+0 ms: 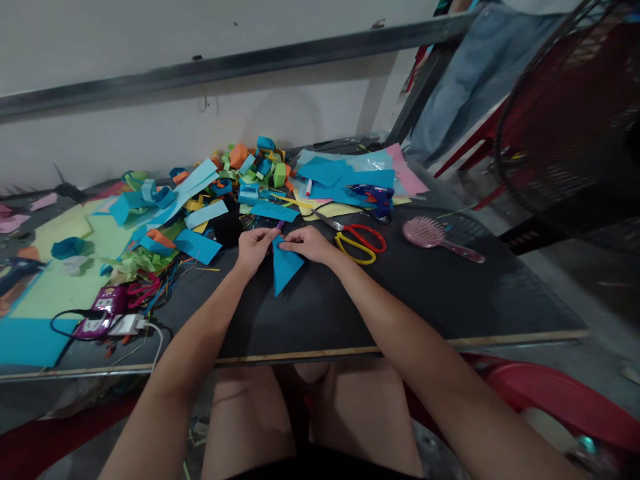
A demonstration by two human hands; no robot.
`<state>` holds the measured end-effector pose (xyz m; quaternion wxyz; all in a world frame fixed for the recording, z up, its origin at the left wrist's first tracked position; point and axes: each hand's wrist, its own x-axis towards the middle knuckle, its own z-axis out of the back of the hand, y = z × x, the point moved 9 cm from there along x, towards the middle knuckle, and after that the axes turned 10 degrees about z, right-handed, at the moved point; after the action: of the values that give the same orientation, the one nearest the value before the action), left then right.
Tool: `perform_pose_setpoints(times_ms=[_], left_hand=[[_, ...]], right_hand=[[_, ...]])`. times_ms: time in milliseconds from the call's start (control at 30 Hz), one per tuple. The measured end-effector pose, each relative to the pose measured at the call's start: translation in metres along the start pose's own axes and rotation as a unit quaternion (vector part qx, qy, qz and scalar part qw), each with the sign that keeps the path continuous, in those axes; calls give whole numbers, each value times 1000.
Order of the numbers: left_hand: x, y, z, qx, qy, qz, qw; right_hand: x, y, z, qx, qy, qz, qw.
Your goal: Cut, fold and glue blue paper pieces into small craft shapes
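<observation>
We hold the blue paper triangle [285, 265] flat on the dark counter [440, 287], just before the scissors [359, 240]. Left hand [255, 247] and right hand [309, 243] pinch its upper edge with closed fingers. We judge it light, thin and easily creased; grip near the edges. No legible writing is visible.

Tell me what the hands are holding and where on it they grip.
Both hands hold a blue paper triangle at its top edge: the left hand at the upper left corner, the right hand at the upper right. Its point hangs toward the person.
</observation>
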<state>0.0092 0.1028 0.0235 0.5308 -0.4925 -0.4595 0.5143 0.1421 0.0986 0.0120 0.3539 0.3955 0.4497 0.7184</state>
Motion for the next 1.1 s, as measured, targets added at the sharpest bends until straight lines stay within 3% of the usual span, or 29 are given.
perform_pose_setpoints(times_ms=[367,567,800,1100], left_hand=[[-3,-5,2,14,-12,-6,1000],[2,-9,0,70,0,-37,997],[6,3,20,51,-100,-29,993],[2,-5,45,51,-212,-42,975]], right_hand=[[1,0,1,-40,5,10,999],[-1,1,12,-60,-47,19,997],[-2,4,6,-96,8,-13,995],[-4,11,0,-108,48,-15,993]])
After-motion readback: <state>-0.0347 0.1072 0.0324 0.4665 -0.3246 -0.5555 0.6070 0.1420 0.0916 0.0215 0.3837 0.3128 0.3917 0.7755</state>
